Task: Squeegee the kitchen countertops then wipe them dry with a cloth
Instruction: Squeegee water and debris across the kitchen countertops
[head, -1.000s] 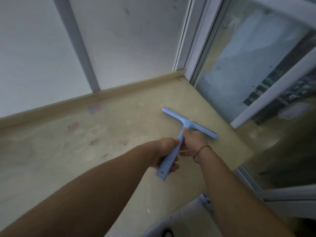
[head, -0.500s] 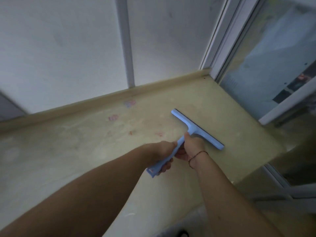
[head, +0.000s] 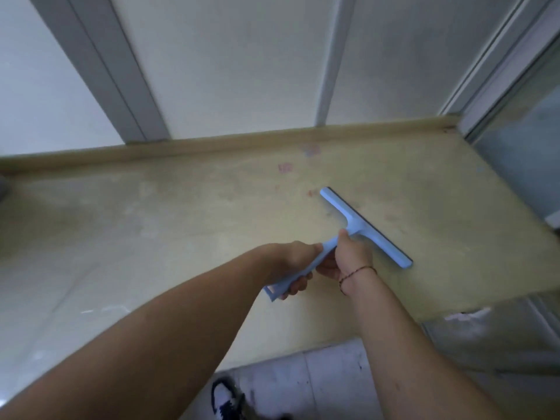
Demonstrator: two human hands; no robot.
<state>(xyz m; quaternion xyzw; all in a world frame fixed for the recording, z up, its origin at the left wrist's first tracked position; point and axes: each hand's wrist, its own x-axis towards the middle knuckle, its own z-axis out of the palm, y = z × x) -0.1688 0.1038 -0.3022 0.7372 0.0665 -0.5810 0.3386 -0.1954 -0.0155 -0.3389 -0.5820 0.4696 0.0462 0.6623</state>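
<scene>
A light blue squeegee (head: 360, 225) lies with its dark rubber blade down on the beige countertop (head: 151, 225), right of centre. My left hand (head: 294, 262) grips the lower part of its handle. My right hand (head: 351, 256) grips the handle higher up, just below the blade head, with a thin bracelet on the wrist. Faint pink marks and pale smears show on the counter behind the blade. No cloth is in view.
A low beige upstand (head: 212, 145) runs along the counter's back, under white wall panels with grey strips. Glass panels (head: 527, 165) close off the right side. Below the counter's front edge lie floor tiles and a black-and-white shoe (head: 225, 398).
The squeegee and both hands have moved left along the counter, away from the right-hand glass. My view has swung left and down, bringing the floor and shoe into sight.
</scene>
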